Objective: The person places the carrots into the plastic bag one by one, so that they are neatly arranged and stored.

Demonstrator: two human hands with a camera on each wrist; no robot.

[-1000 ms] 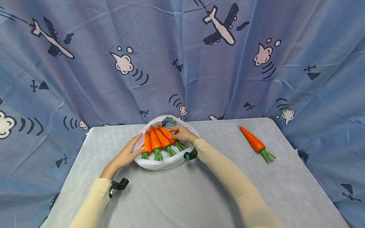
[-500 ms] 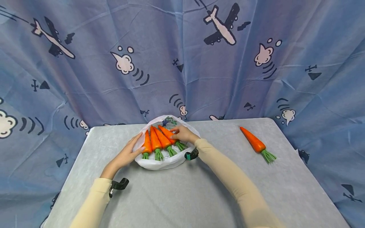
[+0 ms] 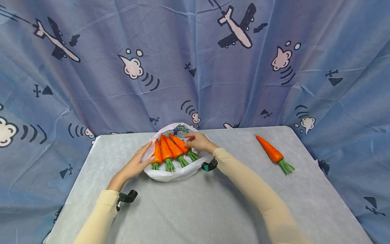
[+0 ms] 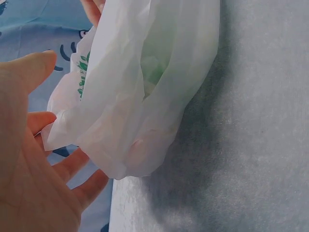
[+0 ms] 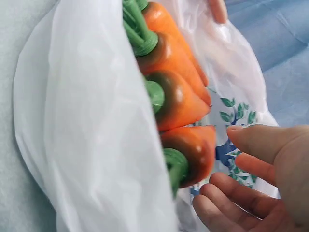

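Observation:
A white plastic bag (image 3: 182,175) lies with its mouth spread wide, and several orange carrots with green tops sit side by side in it. My left hand (image 3: 137,162) rests at the bag's left rim, fingers extended along it and thumb over the inside; the left wrist view shows the fingers (image 4: 71,164) against the plastic, partly hidden. Above the rightmost carrot (image 3: 179,143) is my right hand (image 3: 199,141). In the right wrist view its fingers (image 5: 231,193) and thumb are parted beside that carrot, holding nothing.
Another carrot (image 3: 270,150) lies on the grey table (image 3: 182,210), to the right of the bag. A blue curtain (image 3: 170,67) printed with planes hangs behind the table's far edge. Black wrist cameras sit at both sleeves.
My right hand has let go of the rightmost carrot and drawn back slightly to the right. The carrots, the bag and my left hand look unchanged.

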